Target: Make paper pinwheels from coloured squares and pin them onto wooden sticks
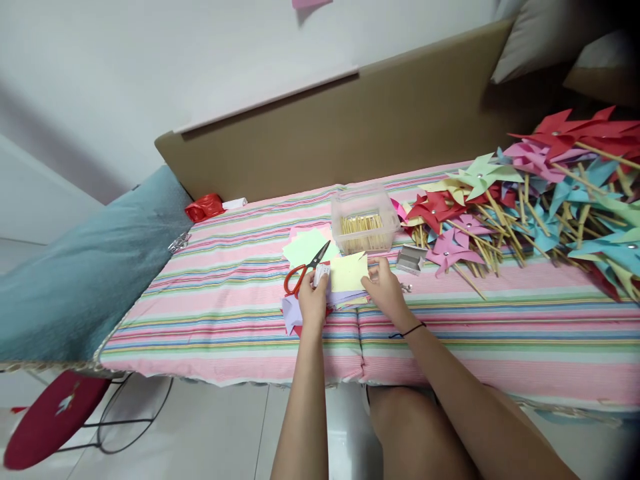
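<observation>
A pale yellow paper sheet (349,272) lies over a stack of coloured paper, with purple sheets (345,297) showing below it. My right hand (384,287) pinches the right edge of the yellow sheet, near a slit at its corner. At the left edge, my left hand (313,300) is closed around a small white printed piece (321,272), whose kind I cannot make out. Red-handled scissors (296,277) lie beside my left hand, blades partly over light green sheets (305,248). Folded purple paper (291,312) sits under my left wrist.
A clear plastic box (383,238) of short sticks stands behind the papers. Beside it are a small grey open box (411,259) and a heap of paper pinwheels (470,227) on sticks. A red plastic bag (204,208) lies far left on the striped cloth (210,300).
</observation>
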`<state>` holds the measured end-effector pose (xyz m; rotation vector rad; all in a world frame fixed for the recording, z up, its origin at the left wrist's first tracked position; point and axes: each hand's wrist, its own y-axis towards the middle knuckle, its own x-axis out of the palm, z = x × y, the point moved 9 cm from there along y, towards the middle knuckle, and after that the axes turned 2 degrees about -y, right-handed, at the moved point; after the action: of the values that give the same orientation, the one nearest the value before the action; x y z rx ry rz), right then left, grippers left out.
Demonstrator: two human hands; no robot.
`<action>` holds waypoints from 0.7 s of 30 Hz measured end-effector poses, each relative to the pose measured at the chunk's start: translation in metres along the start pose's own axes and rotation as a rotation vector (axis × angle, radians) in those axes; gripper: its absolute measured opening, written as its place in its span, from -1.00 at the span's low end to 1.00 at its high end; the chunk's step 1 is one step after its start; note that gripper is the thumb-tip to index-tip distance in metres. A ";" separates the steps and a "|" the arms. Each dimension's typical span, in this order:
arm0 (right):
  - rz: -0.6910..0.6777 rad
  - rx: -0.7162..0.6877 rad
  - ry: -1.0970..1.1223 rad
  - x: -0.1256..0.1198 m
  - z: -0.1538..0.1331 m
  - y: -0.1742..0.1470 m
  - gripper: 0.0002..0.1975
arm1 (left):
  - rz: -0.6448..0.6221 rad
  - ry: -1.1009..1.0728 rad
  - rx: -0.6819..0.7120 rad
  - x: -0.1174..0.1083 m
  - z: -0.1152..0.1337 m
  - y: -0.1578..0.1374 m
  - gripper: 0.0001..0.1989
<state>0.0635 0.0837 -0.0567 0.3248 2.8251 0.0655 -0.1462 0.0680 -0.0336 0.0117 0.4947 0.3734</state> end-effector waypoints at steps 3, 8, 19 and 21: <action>0.022 0.059 0.125 -0.010 0.004 0.004 -0.66 | -0.023 0.054 -0.008 0.001 0.003 0.000 -0.64; 0.108 0.136 0.344 -0.054 0.003 0.004 -0.61 | -0.107 0.186 0.081 0.015 0.016 -0.005 -0.67; 0.072 0.117 0.755 -0.123 -0.030 -0.061 -0.65 | 0.052 0.125 0.117 0.008 0.040 -0.040 -0.58; 0.086 0.186 0.779 -0.130 -0.020 -0.087 -0.67 | 0.062 0.033 0.080 0.002 0.045 -0.066 -0.61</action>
<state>0.1599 -0.0310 -0.0074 0.5631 3.5973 -0.0713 -0.1008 0.0104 -0.0018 0.0988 0.5424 0.4153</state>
